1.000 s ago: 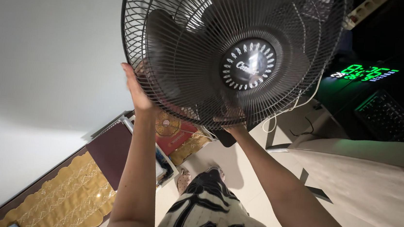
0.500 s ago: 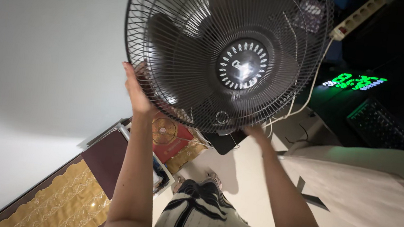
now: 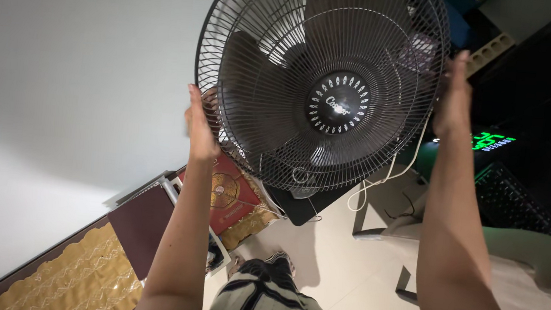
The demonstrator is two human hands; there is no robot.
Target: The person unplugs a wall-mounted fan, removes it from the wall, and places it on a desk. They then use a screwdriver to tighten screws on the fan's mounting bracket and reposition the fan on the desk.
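A black electric fan (image 3: 321,86) with a round wire grille faces me; its dark blades stand behind the grille, with a round hub cap (image 3: 338,103) in the middle. My left hand (image 3: 200,125) presses against the grille's left rim, fingers pointing up. My right hand (image 3: 454,91) is flat against the grille's right rim. Both arms reach up from the bottom of the view. The fan's dark base (image 3: 301,207) shows below the grille.
A white cord (image 3: 387,175) hangs from the fan. At the right, a green digital display (image 3: 492,141) and a dark keyboard (image 3: 517,203). A red and gold box (image 3: 228,197) and gold patterned cloth (image 3: 72,277) lie lower left. A white wall fills the left.
My right hand has left the fan's lower part and gone up to the grille's right rim. The fan now looks nearer and higher in view.
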